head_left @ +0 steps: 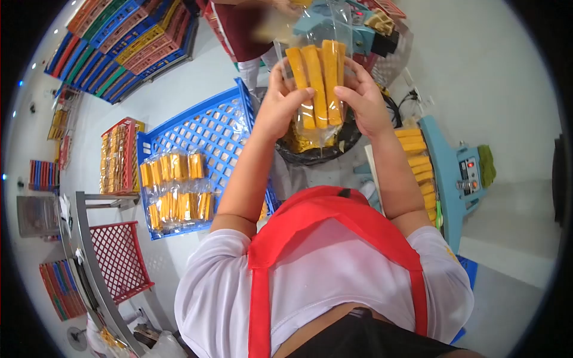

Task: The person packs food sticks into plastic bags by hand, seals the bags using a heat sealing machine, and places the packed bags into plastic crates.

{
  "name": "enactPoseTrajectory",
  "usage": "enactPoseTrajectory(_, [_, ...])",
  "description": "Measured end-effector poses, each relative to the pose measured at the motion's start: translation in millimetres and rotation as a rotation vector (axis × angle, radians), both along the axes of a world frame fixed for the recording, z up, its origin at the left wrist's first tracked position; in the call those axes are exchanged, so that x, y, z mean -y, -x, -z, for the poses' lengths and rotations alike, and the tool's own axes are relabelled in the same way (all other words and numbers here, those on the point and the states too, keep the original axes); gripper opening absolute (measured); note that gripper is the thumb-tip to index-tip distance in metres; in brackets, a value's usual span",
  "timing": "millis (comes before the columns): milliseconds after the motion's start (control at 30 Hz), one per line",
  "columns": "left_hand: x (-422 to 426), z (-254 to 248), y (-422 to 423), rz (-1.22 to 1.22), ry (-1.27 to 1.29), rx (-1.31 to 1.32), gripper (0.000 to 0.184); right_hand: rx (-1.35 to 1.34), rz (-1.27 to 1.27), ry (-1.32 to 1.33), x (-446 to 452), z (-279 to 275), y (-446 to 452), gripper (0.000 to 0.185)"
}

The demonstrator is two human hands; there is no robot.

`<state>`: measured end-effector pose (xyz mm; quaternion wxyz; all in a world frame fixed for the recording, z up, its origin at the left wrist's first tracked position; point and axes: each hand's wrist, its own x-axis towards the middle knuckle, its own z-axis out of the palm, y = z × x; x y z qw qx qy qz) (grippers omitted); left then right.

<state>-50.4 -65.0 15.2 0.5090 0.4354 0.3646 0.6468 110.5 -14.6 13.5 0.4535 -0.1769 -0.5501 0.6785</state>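
Observation:
Between both hands I hold a clear plastic bag (320, 107) of long yellow-orange sticks, lifted in front of me. My left hand (280, 106) grips its left side, thumb across the front. My right hand (365, 104) grips the right side the same way, its thumb pressed on a stick. Beneath the bag is a bin with a black liner (319, 157), with yellow pieces inside. To the left, a blue crate (200, 122) carries two rows of similar filled bags (176, 194). On the right, more yellow sticks (421, 176) lie beside a teal machine (440, 173).
Ahead, a person in maroon (233, 30) stands near another teal machine (358, 33). Stacked coloured crates (128, 42) rise at the upper left. A red crate of bags (122, 155) sits beyond the blue one. A metal frame (98, 256) and a red crate (122, 259) are at the lower left.

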Motion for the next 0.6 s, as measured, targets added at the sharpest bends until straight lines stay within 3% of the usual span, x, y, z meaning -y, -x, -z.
enactPoseTrajectory(67, [4,-2,4,-0.079,0.089,-0.069,0.071,0.1,0.023,-0.046,-2,2,7,0.061])
enactPoseTrajectory(133, [15,-11,15,-0.098,0.187,-0.177,0.077,0.033,0.015,-0.068,5,-8,22,0.06])
enactPoseTrajectory(167, [16,-8,19,-0.16,0.053,-0.226,0.078,0.024,-0.046,-0.051,4,-9,26,0.06])
enactPoseTrajectory(300, [27,-13,29,-0.098,0.004,0.044,0.078,-0.014,-0.103,-0.055,4,-14,49,0.056])
enactPoseTrajectory(600, [45,-17,43,-0.22,-0.056,-0.078,0.069,-0.058,-0.202,-0.071,9,-20,70,0.057])
